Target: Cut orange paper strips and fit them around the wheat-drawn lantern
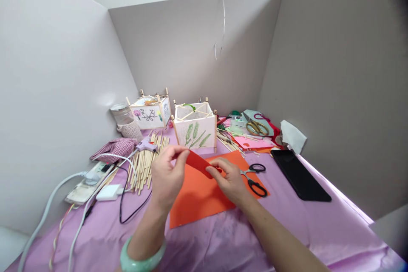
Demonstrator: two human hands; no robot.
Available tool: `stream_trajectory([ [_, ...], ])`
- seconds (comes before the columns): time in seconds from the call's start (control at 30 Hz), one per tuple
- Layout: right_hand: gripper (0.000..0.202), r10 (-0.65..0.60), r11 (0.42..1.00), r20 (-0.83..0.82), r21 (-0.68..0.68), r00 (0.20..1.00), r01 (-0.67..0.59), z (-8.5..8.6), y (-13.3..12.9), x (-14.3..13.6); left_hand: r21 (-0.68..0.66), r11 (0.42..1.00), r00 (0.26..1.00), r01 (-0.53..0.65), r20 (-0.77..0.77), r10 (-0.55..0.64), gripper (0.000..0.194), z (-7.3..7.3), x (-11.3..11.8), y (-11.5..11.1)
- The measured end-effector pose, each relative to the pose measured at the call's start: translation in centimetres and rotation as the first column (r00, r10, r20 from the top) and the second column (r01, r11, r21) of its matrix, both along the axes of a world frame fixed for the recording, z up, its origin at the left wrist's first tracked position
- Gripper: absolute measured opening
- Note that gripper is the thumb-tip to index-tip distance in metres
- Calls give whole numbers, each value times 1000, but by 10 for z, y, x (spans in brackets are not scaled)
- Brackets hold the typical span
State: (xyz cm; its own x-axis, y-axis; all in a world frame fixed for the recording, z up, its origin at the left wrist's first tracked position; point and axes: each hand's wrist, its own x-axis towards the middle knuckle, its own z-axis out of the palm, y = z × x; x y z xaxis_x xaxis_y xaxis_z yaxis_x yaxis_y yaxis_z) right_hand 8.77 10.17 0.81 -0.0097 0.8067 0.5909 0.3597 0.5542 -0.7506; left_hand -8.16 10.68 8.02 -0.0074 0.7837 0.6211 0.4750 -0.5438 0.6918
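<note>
A narrow strip of red paper [199, 164] is stretched between my two hands. My left hand [168, 174] pinches its upper left end between thumb and forefinger. At the lower right end, my right hand [228, 178] grips the strip with the thumb on top. Below both hands lies a large orange-red sheet of paper [200, 204] on the purple cloth. Scissors with black handles [257, 188] rest on the right part of that sheet, their blades partly hidden behind my right hand.
Behind the sheet stands a white box lantern with painted green plants [195, 131]; another painted lantern [149, 112] is farther left. Wooden sticks [143, 165], a glue gun [147, 144] and a power strip [84, 185] lie left. A black phone [301, 175] and gold-handled scissors [255, 126] are right.
</note>
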Motion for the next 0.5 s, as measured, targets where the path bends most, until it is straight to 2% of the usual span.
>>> stream_trajectory([
  [0.13, 16, -7, 998, 2, -62, 1000, 7, 2, 1, 2, -90, 995, 969, -43, 237, 64, 14, -2, -18, 6],
  [0.27, 18, 21, 988, -108, -148, 994, -37, -3, 3, 0, -159, 987, 897, -12, 435, 81, 18, -14, -22, 6],
  [0.4, 18, 32, 977, -301, -190, 953, -93, -11, 9, -1, -227, 973, 825, 35, 556, 100, 21, -29, -22, 4],
  [0.5, 20, 44, 969, -383, -207, 923, -132, -12, 11, -2, -276, 960, 778, 42, 612, 142, 25, -39, -22, 2],
])
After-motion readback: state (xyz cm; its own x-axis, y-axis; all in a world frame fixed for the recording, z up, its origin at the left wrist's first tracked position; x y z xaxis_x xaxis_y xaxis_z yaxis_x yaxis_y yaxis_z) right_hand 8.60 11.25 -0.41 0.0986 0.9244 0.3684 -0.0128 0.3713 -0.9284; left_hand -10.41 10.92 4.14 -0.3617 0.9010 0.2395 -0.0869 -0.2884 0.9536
